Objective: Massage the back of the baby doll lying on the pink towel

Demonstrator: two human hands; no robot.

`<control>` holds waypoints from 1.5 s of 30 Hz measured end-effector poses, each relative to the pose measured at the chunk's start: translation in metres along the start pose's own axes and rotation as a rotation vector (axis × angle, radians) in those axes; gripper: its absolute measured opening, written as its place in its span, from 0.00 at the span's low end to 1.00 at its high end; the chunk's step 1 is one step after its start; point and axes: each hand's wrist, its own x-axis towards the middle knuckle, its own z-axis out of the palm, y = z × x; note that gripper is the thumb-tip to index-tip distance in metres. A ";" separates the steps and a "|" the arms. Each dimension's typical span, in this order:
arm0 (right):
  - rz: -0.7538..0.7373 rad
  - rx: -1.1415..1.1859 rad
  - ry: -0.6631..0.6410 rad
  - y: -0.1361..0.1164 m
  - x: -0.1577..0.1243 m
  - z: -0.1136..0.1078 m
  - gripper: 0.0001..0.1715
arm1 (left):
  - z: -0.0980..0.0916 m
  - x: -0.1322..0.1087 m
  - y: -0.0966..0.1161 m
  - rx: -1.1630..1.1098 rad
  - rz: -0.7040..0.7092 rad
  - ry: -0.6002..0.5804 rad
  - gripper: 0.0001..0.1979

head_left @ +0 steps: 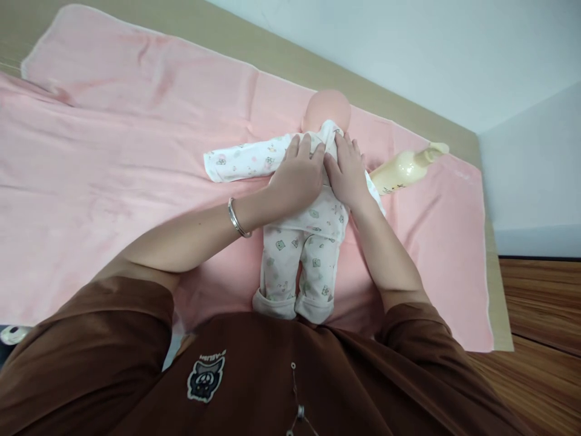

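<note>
A baby doll [325, 109] in a white printed sleepsuit [303, 254] lies on its back on a pink blanket [113, 151], head away from me. My left hand [297, 172] rests palm-down on its chest, fingers pressed together at the collar. Beside it my right hand [347, 169] lies on the chest too, with its fingertips at the neck opening of the suit. The doll's one sleeve [245, 158] stretches out to the left. A silver bangle circles my left wrist.
A cream bottle [406, 168] lies on the blanket just right of the doll. The blanket covers a wooden table [499, 303] against a white wall. Wooden floor [544, 327] shows at the right. A white object sits at the far left edge.
</note>
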 end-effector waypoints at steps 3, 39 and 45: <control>-0.039 -0.069 -0.025 -0.008 -0.005 -0.005 0.40 | 0.001 0.009 -0.009 -0.037 0.029 0.021 0.23; -0.036 -0.056 0.076 0.004 0.002 0.014 0.40 | 0.003 0.031 -0.031 -0.080 -0.178 0.035 0.24; -0.092 -0.039 0.059 0.015 0.006 0.006 0.41 | 0.007 0.019 -0.019 -0.128 -0.157 0.068 0.30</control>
